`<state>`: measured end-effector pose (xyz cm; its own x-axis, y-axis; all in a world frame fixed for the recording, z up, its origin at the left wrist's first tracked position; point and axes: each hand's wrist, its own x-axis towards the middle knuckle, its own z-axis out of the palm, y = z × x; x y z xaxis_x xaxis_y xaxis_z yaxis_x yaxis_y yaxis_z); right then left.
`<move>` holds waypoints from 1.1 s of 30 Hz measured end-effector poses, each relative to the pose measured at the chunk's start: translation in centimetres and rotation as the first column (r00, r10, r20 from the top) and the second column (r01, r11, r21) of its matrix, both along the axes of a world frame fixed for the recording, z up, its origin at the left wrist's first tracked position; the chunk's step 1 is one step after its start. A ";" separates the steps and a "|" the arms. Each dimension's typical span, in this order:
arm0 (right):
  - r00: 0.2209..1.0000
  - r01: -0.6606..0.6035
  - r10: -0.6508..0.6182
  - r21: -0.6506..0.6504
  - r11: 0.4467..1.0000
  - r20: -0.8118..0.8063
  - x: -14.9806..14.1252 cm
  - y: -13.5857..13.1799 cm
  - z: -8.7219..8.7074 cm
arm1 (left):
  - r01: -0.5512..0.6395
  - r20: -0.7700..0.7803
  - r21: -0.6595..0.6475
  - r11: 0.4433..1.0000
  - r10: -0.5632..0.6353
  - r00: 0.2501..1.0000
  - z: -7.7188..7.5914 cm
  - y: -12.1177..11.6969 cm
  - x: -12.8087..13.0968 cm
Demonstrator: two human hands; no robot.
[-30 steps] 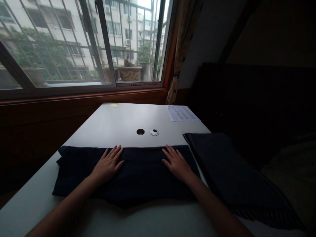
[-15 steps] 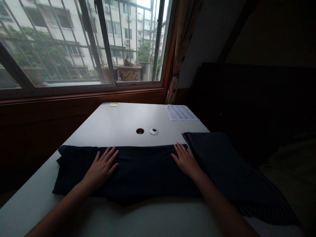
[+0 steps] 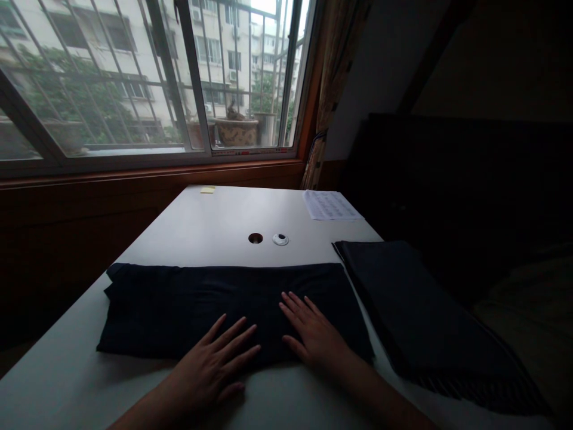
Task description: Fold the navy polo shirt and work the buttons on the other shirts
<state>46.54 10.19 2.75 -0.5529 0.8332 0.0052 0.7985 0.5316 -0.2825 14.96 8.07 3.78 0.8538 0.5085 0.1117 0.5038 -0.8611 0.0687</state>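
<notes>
A dark navy folded cloth (image 3: 179, 298), perhaps a garment, lies flat and long across the white table (image 3: 233, 209). My left hand (image 3: 219, 361) is at its near edge, palm down with fingers spread and fingertips over the fabric. Flat on the right half of the cloth rests my right hand (image 3: 311, 331), its fingers stretched out and thumb apart. Neither hand grips anything. Faint creases run across the middle of the fabric. To the right lies a second dark cloth (image 3: 403, 304) with a fringed near edge, apart from both hands.
A round hole (image 3: 255, 238) and a white cable-hole cover (image 3: 280, 239) are in the tabletop beyond the cloth. Printed paper (image 3: 331, 205) and a yellow sticky note (image 3: 208, 190) lie at the far edge. A barred window (image 3: 206, 151) and a curtain (image 3: 316, 158) stand behind.
Both hands have slid from the far part of the folded cloth toward me and closer together. The cloth has stayed in nearly the same place.
</notes>
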 end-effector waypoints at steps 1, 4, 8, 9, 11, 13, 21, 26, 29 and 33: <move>1.000 0.014 -0.014 0.003 1.000 0.003 0.9 0.1 0.1 | 0.004 -0.006 -0.008 1.000 -0.004 1.000 0.2 -0.3 -0.2; 0.998 0.063 -0.063 0.016 0.998 0.028 3.4 0.3 0.1 | -0.002 -0.042 -0.057 0.998 0.000 0.999 0.7 -1.3 -0.4; 0.985 0.151 -0.155 0.069 0.986 0.074 6.3 0.3 -0.4 | -0.015 -0.035 -0.099 0.995 0.012 0.999 0.3 -2.4 -0.1; 0.980 0.173 -0.180 0.087 0.981 0.079 6.8 0.3 -0.5 | -0.015 -0.024 -0.091 0.996 0.012 1.000 0.0 -2.5 0.0; 0.972 0.210 -0.220 0.126 0.970 0.076 7.8 0.2 -0.8 | -0.002 -0.001 -0.044 0.999 0.002 1.000 -0.6 -2.5 0.0; 0.967 0.236 -0.248 0.170 0.957 0.051 8.6 0.0 -1.0 | 0.005 0.020 0.016 1.000 -0.005 1.000 -1.0 -2.2 -0.2; 0.997 0.073 -0.067 0.149 0.986 -0.043 10.5 -3.7 1.5 | -0.173 0.177 0.081 0.982 0.156 0.972 1.0 -1.6 -3.3; 1.000 -0.013 0.010 0.194 0.981 0.018 10.6 -5.2 3.1 | -0.164 0.172 0.102 0.981 0.145 0.974 1.4 -1.3 -6.1; 0.997 -0.052 0.034 0.270 0.962 0.070 11.2 -4.9 3.3 | -0.170 0.157 0.110 0.979 0.152 0.976 1.3 -1.4 -6.8; 0.995 -0.076 0.045 0.397 0.915 0.086 12.1 -4.2 3.8 | -0.175 0.139 0.104 0.979 0.160 0.977 1.1 -1.6 -6.4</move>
<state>58.65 5.95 6.57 -0.6139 0.7350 0.2880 0.7715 0.6358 0.0220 8.61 6.45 4.84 0.7322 0.6202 0.2816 0.6347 -0.7713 0.0484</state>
